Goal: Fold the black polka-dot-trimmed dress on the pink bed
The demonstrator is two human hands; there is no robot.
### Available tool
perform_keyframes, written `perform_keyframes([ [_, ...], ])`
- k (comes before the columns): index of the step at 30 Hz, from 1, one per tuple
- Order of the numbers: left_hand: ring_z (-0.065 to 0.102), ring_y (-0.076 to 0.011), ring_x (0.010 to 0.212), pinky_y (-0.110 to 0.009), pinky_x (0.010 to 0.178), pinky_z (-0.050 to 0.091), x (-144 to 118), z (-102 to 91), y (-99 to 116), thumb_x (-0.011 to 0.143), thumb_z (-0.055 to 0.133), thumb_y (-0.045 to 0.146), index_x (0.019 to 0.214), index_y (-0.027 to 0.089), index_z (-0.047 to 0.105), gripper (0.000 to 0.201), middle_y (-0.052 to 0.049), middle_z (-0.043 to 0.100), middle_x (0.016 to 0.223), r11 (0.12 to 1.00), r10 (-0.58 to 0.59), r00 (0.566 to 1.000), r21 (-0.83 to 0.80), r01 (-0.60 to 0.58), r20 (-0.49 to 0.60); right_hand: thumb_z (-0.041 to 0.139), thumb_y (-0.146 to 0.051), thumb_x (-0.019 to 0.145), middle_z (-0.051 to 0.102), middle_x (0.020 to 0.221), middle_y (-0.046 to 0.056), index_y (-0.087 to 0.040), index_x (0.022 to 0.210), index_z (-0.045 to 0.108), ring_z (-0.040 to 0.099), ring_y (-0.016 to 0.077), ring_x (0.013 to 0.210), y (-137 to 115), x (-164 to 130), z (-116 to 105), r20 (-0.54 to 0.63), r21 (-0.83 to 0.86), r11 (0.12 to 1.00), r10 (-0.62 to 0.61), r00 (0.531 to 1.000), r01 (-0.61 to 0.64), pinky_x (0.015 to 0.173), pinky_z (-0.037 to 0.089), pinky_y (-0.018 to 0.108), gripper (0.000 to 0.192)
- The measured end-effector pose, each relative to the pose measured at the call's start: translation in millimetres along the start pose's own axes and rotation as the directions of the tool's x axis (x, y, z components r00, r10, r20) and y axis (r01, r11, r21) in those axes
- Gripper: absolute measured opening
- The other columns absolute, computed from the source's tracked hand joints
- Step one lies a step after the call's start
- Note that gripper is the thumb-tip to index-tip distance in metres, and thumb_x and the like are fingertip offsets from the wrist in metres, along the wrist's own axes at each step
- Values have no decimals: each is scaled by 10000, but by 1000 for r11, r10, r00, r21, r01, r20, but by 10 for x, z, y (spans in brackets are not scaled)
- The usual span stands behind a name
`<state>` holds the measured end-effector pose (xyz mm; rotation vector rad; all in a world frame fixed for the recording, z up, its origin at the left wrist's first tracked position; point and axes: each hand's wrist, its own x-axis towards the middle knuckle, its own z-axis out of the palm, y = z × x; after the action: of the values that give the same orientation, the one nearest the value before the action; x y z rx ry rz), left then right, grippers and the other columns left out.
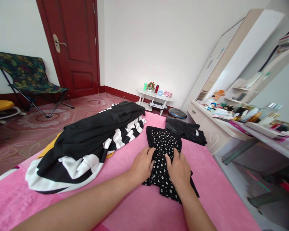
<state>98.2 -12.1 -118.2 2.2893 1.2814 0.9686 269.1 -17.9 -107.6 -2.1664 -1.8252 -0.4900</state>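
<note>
A black garment with white polka dots (165, 146) lies folded into a narrow shape on the pink bed cover, its lower part uneven. My left hand (142, 164) rests along its left edge, fingers slightly bent and apart from the thumb. On the right part of the cloth lies my right hand (180, 170), open, its thumb and fingers spread over the dots. Plain black cloth shows at the far end of the garment. Just beyond it, to the right, is a folded black garment (185, 130).
A heap of black, white and checked clothes (98, 128) covers the left of the pink bed (214, 179). At right stands a cluttered dressing table (216, 120). A low white table (156, 95), folding chair (26, 72) and red door (72, 45) are farther back.
</note>
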Motion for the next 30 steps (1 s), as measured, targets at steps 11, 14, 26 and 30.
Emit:
perform_keyframes([
  [11, 504, -229, 1090, -378, 941, 445, 4, 52, -51, 835, 445, 146, 1294, 228, 369, 473, -89, 489, 1166, 1000, 14, 1000, -15, -14, -9, 305, -491, 927, 559, 1085, 190, -103, 1304, 459, 563, 316, 973, 21, -4, 10, -1, 24, 1000, 0, 1000, 0, 821, 441, 416, 562],
  [14, 505, -231, 1078, -379, 936, 450, 0, 50, -50, 834, 444, 144, 1299, 221, 368, 478, -92, 489, 1166, 1000, 20, 1000, -12, -21, -12, 307, -494, 926, 557, 1093, 193, -106, 1302, 461, 564, 315, 972, 21, -3, 14, -3, 27, 1000, -1, 1000, 1, 819, 440, 414, 562],
  [26, 498, -233, 1064, -383, 935, 452, 4, 47, -52, 843, 431, 152, 1293, 192, 377, 455, -102, 489, 1153, 999, 33, 999, -8, -33, -13, 305, -499, 926, 556, 1088, 192, -101, 1304, 458, 558, 324, 978, 16, -2, 10, 15, 27, 1000, 6, 1000, -7, 820, 434, 417, 569],
  [30, 502, -231, 1057, -379, 931, 455, 1, 50, -54, 845, 432, 157, 1291, 197, 378, 451, -99, 491, 1151, 999, 32, 999, -6, -32, -13, 307, -501, 926, 553, 1095, 192, -104, 1309, 453, 557, 319, 980, 18, -5, 13, 16, 32, 999, 10, 1000, -10, 824, 430, 413, 570],
])
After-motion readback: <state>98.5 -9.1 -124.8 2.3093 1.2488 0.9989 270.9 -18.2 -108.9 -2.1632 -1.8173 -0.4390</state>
